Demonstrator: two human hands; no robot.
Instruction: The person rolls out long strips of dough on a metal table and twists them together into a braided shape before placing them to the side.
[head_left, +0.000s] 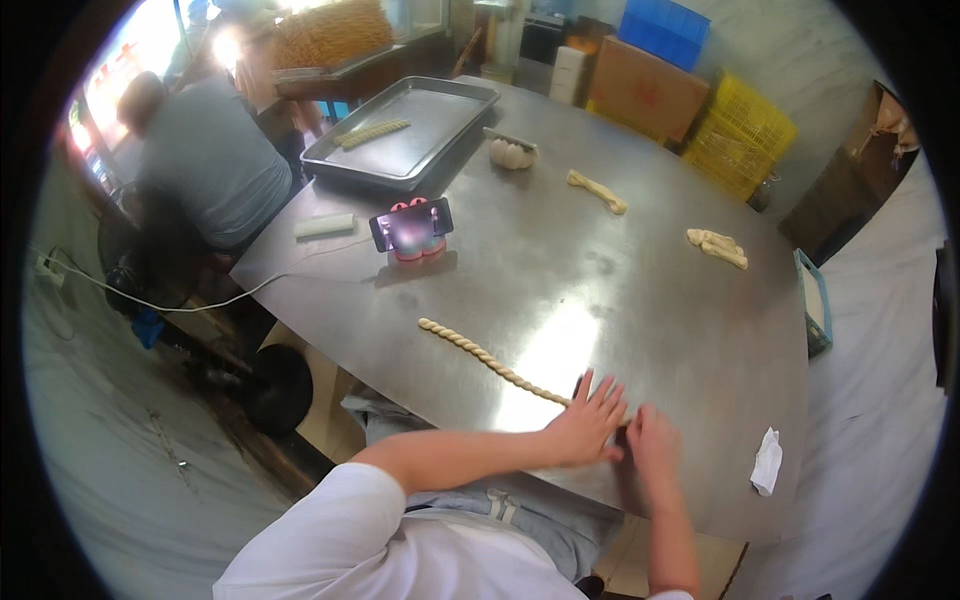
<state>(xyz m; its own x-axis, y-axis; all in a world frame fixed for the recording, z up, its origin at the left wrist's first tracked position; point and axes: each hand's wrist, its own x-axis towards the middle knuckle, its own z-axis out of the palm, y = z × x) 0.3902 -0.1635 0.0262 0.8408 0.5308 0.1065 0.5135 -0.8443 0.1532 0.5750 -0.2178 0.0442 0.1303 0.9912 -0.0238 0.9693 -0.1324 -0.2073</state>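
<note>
A long twisted dough rope (495, 366) runs slantwise over the steel table near its front edge. My left hand (589, 427) lies flat across the right part of the rope, palm down and fingers spread. Just right of it, my right hand (654, 444) is slightly blurred, its fingers curled around the rope's right end, which they mostly hide. Farther back lie a single piece of dough (598, 192) and a small heap of dough strips (718, 248). On the metal tray (439, 139) rest short twisted dough pieces (373, 133).
A phone (412, 225) leans on a pink stand on the steel table (637, 315). Nearby are a white roll (324, 226), a metal-edged scraper (512, 150) and crumpled white paper (766, 462). A cable (202, 307) crosses the left edge. A person (210, 157) sits beyond; yellow crates (739, 142) stand behind.
</note>
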